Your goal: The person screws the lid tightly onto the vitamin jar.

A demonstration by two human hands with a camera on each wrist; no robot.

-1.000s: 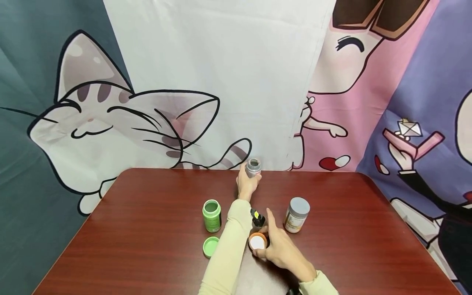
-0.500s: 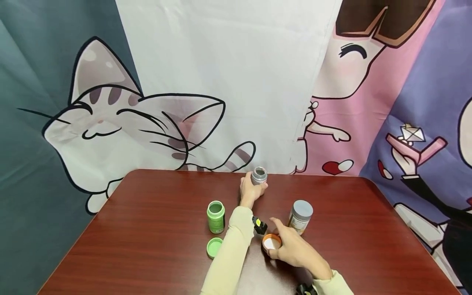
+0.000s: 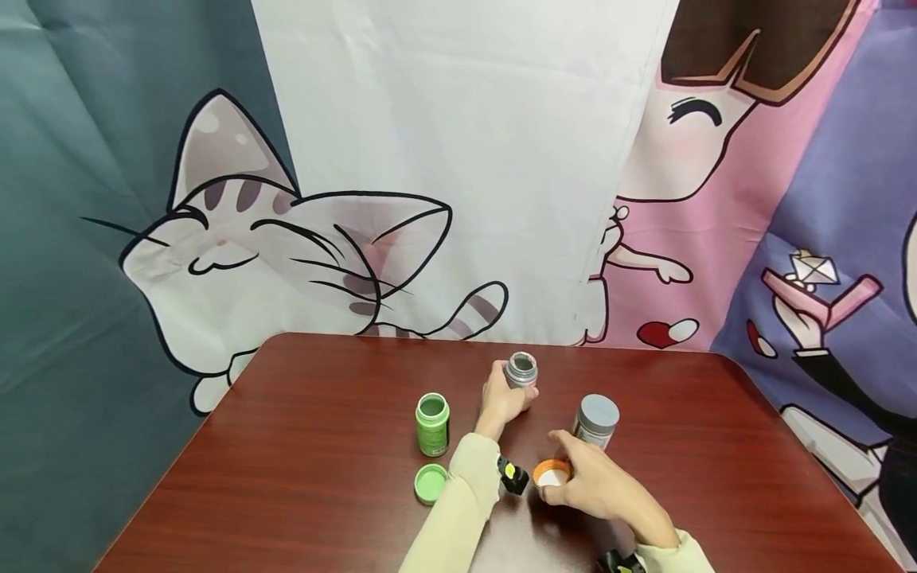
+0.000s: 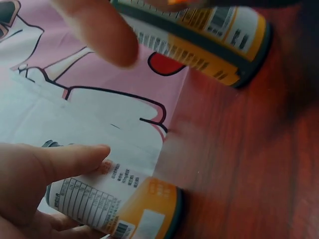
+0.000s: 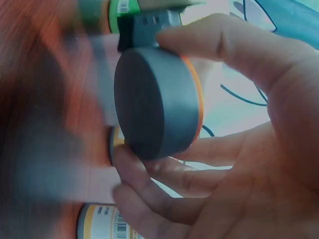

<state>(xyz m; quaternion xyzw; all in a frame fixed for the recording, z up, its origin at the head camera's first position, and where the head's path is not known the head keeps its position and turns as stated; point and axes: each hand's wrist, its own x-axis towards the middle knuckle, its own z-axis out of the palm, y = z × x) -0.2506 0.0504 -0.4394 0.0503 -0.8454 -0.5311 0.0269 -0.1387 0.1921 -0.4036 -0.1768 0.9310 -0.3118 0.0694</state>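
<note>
My left hand (image 3: 504, 400) grips an uncapped grey jar (image 3: 522, 371) near the table's far edge, mouth up. Its white and orange label (image 4: 134, 201) shows in the left wrist view; whether the jar touches the table I cannot tell. My right hand (image 3: 598, 480), nearer to me, holds a lid (image 5: 157, 102) by its edge between thumb and fingers. That lid is dark grey outside with an orange rim, and its white inside (image 3: 552, 477) faces up. Just behind this hand stands a second grey jar (image 3: 598, 414) with its lid on, partly hidden by the fingers.
An uncapped green jar (image 3: 433, 426) stands left of my left forearm, and its green lid (image 3: 431, 484) lies in front of it. The brown table (image 3: 301, 469) ends at a printed cloth backdrop (image 3: 458, 159). Black wrist cameras (image 3: 513, 476) sit on both wrists.
My left hand has drawn the uncapped jar back from the far edge, toward me. The right hand has shifted right with the lid. The head view has turned slightly left.
</note>
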